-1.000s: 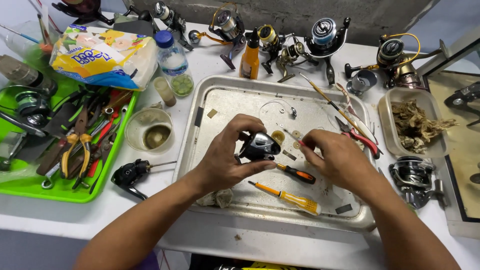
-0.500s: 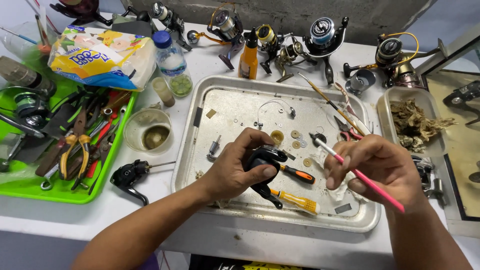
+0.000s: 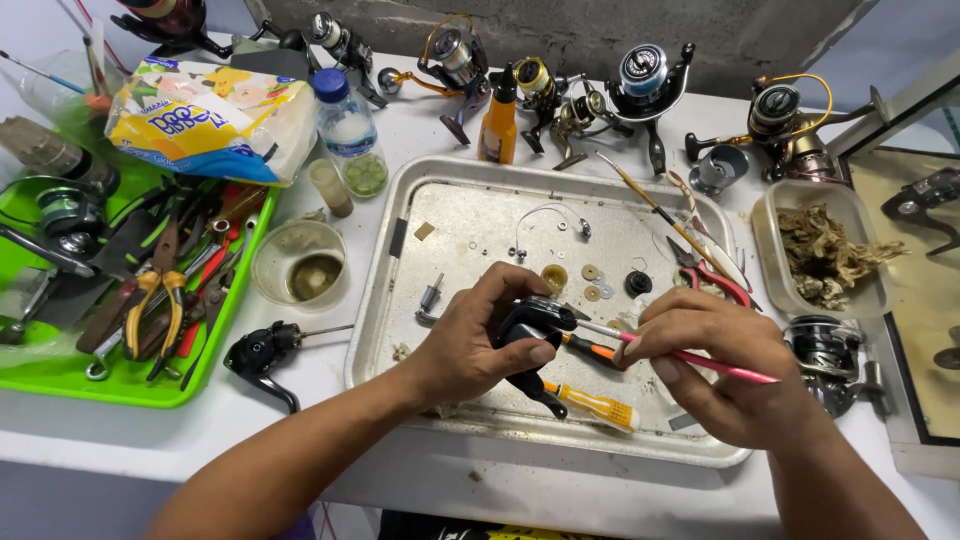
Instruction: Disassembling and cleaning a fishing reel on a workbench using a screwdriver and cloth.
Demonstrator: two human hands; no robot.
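Several hand tools lie heaped in the green tray (image 3: 60,375) at nine o'clock (pliers, wrenches, a spool among them), and just right of it stand a small murky cup (image 3: 300,262) and a detached black reel handle (image 3: 262,351) on the white bench. Further right, the metal tray (image 3: 400,300) fills the middle, and over its six o'clock edge the left hand (image 3: 462,345) curls around a black reel body (image 3: 533,325), thumb and fingers pressed against its sides so it sits tipped toward the other hand. Loose parts scattered at twelve o'clock of that body, namely washers (image 3: 592,281), a brass-coloured gear (image 3: 553,277), a small black knob (image 3: 638,283) and a thin wire bail (image 3: 545,222), suggest the reel is already stripped down and none of these pieces is back in place. An orange-handled screwdriver (image 3: 590,404) lies under the hands, apart from both. At three o'clock the right hand (image 3: 722,368) pinches a pink-handled brush (image 3: 700,360) between thumb and fingertips, its tip touching the reel body, so I judge cleaning or greasing of the housing is under way, with reassembly wholly left. Beyond it sit red-handled pliers (image 3: 715,278), a plastic tub of dirty rags (image 3: 825,255) and another reel (image 3: 830,355).
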